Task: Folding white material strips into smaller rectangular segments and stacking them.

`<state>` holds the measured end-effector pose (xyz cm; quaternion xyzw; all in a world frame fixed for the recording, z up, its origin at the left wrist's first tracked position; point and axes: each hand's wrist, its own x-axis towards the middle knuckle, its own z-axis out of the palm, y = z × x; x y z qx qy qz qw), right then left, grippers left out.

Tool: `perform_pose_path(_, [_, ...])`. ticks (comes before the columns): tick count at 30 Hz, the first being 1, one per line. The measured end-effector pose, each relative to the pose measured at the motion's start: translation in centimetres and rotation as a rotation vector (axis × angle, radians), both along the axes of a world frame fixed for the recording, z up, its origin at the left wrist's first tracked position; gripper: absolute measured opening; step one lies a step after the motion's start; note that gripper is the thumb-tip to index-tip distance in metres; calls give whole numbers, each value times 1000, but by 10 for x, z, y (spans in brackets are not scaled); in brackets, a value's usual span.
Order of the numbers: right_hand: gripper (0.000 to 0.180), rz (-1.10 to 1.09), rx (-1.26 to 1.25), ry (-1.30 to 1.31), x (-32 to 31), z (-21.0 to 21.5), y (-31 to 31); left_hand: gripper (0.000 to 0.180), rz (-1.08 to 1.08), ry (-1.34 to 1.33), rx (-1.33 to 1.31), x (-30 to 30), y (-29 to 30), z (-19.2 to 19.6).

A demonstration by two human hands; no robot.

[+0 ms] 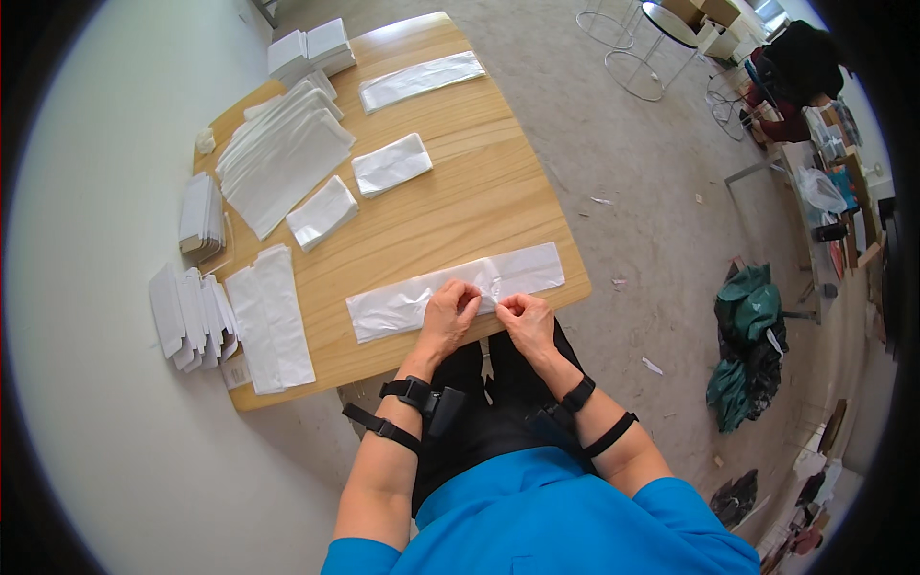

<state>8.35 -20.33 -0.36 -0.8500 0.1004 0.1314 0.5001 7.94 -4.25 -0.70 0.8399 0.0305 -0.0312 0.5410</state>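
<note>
A long, flat strip of folded white plastic film (393,305) lies along the table's near edge, wrinkled around its middle. My left hand (450,316) is closed in a pinch on the strip's near edge, with the thumb and forefinger together. Just to its right, my right hand (527,324) pinches the same plastic, and it puckers between the two sets of fingertips. Whether the strip is one bag or several layers, I cannot tell. Black straps with small devices circle both forearms.
On the wooden table (460,182) are small folded white packets (393,165), another long strip (422,81), fanned white sheets (287,153) and a flat white stack (271,321). White cartons (192,316) stand by the wall. Green and black bags (747,335) lie on the floor; a person (800,72) bends far right.
</note>
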Motion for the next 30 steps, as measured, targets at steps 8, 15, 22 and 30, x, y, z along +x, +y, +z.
perform_pose_path(8, [25,30,-240,-155,0,20,13,11,-48,81,-4,3,9,6])
perform_pose_path(15, [36,172,-363,-331,20,8,21,13,-106,37,24,3,9,4])
perform_pose_path(22, [44,117,-373,-422,30,-2,13,11,-98,43,6,3,10,6])
perform_pose_path(30, [52,150,-499,-429,41,2,18,12,-128,27,33,2,12,2])
